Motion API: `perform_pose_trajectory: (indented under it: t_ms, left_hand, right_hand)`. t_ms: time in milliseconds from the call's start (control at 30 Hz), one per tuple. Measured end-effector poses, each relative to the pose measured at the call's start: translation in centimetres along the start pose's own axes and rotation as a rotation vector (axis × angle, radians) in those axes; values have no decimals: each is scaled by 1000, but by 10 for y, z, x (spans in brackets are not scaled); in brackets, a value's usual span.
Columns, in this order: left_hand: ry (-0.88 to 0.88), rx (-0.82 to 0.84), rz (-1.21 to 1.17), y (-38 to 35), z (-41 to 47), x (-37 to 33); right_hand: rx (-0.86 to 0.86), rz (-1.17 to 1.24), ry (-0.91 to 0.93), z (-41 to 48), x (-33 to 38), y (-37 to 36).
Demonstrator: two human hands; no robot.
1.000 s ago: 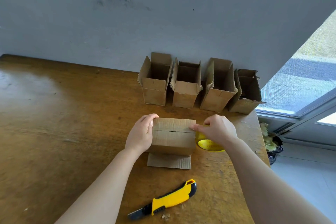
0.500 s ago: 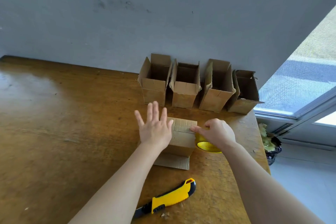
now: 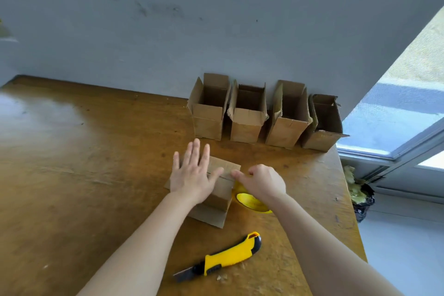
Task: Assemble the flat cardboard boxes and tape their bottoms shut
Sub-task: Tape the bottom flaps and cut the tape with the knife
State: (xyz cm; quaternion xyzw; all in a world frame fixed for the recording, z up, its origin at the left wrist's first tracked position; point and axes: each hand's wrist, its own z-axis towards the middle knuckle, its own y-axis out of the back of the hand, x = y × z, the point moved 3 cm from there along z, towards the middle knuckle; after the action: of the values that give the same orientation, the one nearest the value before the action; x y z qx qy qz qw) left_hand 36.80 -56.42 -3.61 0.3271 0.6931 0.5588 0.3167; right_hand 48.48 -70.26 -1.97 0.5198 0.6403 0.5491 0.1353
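Note:
A small cardboard box (image 3: pixel 222 193) stands upside down on the wooden table (image 3: pixel 84 175), its bottom flaps folded shut and facing up. My left hand (image 3: pixel 193 174) lies flat on those flaps with fingers spread. My right hand (image 3: pixel 260 181) is at the box's right edge, fingers pinched at the seam, and grips a yellow tape roll (image 3: pixel 252 202) that shows beneath it. Whether tape is stuck to the box I cannot tell.
Several open-topped assembled boxes (image 3: pixel 245 115) line the grey wall behind. A yellow utility knife (image 3: pixel 228 257) with its blade out lies near the table's front edge. The table ends at the right; a window and a bag of scraps (image 3: pixel 360 190) are beyond.
My left hand has left the box's left side, opened flat and now presses on top of the flaps. The right hand has stayed at the right edge with the tape roll.

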Motion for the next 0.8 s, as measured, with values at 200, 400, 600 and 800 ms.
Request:
perform_pose_trajectory:
  t_ms: [200, 400, 600, 800]
  left_hand:
    - [224, -29, -16, 11, -11, 63]
    - [267, 63, -137, 5, -16, 94]
    - [207, 73, -74, 2, -12, 113]
    - [173, 83, -57, 1, -9, 116]
  right_hand:
    - [304, 216, 167, -18, 55, -28]
    - [497, 467, 172, -43, 88, -67]
    - [503, 657, 120, -53, 98, -89]
    - [485, 543, -78, -52, 89, -99]
